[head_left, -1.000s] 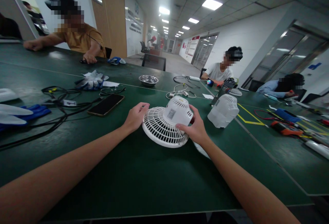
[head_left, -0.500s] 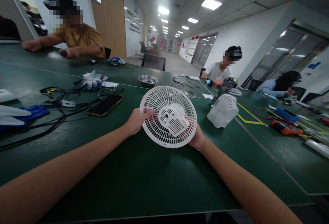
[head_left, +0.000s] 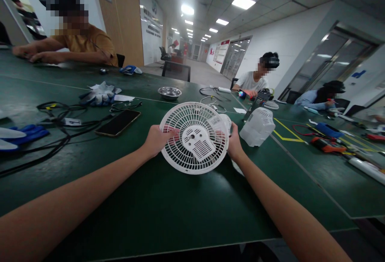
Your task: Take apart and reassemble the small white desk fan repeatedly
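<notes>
A round white fan grille (head_left: 176,156) is held up over the table, its slotted middle plate facing me. My left hand (head_left: 156,140) pinches its left rim, the thumb over the bars. At its right edge is my right hand (head_left: 235,144), with the fingers closed around a white rounded plastic part (head_left: 225,121) that shows partly behind the grille. Most of that part is hidden, so its kind is unclear. Beneath the right wrist, a sliver of another white thing (head_left: 237,167) lies on the table. A translucent white plastic housing (head_left: 258,127) stands just beyond the right hand.
On the green table (head_left: 168,214) lie a phone (head_left: 118,123), black cables (head_left: 67,134), work gloves (head_left: 100,95) and a metal bowl (head_left: 170,92). To the right are an orange multimeter (head_left: 327,145) and yellow tape (head_left: 285,137). Several co-workers sit around the table.
The white part behind the grille has come out to the right with my right hand. A hole in the grille's middle plate now shows where a shaft-like piece sat.
</notes>
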Available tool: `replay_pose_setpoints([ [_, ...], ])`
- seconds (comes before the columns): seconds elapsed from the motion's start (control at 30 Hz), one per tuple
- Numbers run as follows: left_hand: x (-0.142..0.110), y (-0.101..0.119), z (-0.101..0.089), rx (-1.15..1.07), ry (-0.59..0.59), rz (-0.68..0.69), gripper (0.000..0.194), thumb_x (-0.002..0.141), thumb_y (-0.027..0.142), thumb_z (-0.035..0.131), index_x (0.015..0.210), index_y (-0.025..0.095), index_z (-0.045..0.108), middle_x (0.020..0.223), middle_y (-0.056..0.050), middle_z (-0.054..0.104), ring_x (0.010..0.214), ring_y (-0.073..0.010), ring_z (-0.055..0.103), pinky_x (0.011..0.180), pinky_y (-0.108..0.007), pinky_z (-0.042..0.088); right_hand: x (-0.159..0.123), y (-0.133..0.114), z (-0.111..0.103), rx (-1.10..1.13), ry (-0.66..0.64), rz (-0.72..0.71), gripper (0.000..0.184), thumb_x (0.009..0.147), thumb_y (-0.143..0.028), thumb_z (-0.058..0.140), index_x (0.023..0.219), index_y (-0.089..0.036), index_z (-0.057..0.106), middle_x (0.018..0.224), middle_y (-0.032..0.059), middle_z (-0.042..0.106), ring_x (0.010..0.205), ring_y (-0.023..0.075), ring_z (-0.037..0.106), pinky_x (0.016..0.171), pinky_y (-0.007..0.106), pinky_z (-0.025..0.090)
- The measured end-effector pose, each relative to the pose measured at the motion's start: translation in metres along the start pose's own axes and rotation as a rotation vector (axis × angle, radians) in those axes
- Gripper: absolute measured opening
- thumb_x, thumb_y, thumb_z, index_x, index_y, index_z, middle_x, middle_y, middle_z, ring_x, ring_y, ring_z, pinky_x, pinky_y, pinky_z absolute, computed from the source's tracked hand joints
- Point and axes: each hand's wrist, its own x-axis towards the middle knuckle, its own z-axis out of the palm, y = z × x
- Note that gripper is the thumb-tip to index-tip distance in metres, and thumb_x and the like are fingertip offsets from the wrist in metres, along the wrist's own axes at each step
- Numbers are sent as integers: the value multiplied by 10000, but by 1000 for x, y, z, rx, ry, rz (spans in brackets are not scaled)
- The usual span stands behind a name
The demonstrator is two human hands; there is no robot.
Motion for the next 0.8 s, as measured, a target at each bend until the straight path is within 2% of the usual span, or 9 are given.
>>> replay_pose_setpoints([
  [0.1,5,-7,-1,-7,48,-62,225,735,290,789,881,128,735,780,-82,754,690,-224,725,640,-369,613,11,17,-32,-419,205,-28,778,699,-410,741,1388,-227,429,1222,119,602,1076,325,586,964,520,457],
  [0.17,7,-10,-3,-28,60,-81,250,714,295,806,884,125,736,807,-95,760,707,-233,731,651,-370,616,14,27,-45,-583,237,-36,744,688,-355,737,1370,-237,463,1217,120,578,1099,336,561,964,518,445],
  [0.27,9,-10,-4,-48,59,-114,285,699,304,817,906,125,736,849,-109,767,747,-254,738,673,-382,621,16,40,-51,-689,213,31,706,694,-324,717,1357,-252,485,1159,113,550,1024,315,577,917,489,469],
  [0.37,9,-7,-6,-53,47,-154,272,710,293,804,910,123,733,859,-111,771,762,-254,741,684,-372,617,17,45,-49,-732,195,53,627,703,-314,701,1301,-233,531,1132,116,526,974,293,580,907,469,474],
  [0.43,8,-3,-6,-41,37,-167,257,724,281,791,915,120,730,859,-108,773,763,-247,743,689,-362,613,19,41,-51,-746,245,-27,553,729,-312,673,1260,-216,551,1138,119,521,1032,295,555,947,472,453],
  [0.57,4,4,-6,-13,13,-162,235,753,268,771,923,113,724,840,-98,773,759,-238,744,698,-364,613,24,28,-74,-820,560,-178,560,720,-321,670,1253,-214,536,1270,130,473,1239,326,432,1062,518,347],
  [0.67,2,8,-5,7,8,-155,214,765,265,766,908,112,723,820,-89,771,738,-227,741,689,-357,612,28,32,-95,-829,799,-80,712,655,-289,687,1329,-227,468,1370,146,423,1297,367,388,1057,563,328],
  [0.73,2,9,-5,18,16,-159,200,767,262,764,900,118,723,811,-84,771,727,-222,740,678,-351,610,30,45,-106,-743,843,30,782,637,-286,689,1365,-211,416,1359,160,460,1285,378,426,1048,567,345],
  [0.8,2,8,-5,26,19,-159,189,771,261,761,896,125,724,810,-81,772,726,-220,741,675,-347,609,32,61,-113,-601,810,108,816,647,-336,701,1378,-183,373,1331,168,511,1243,360,496,1043,524,382],
])
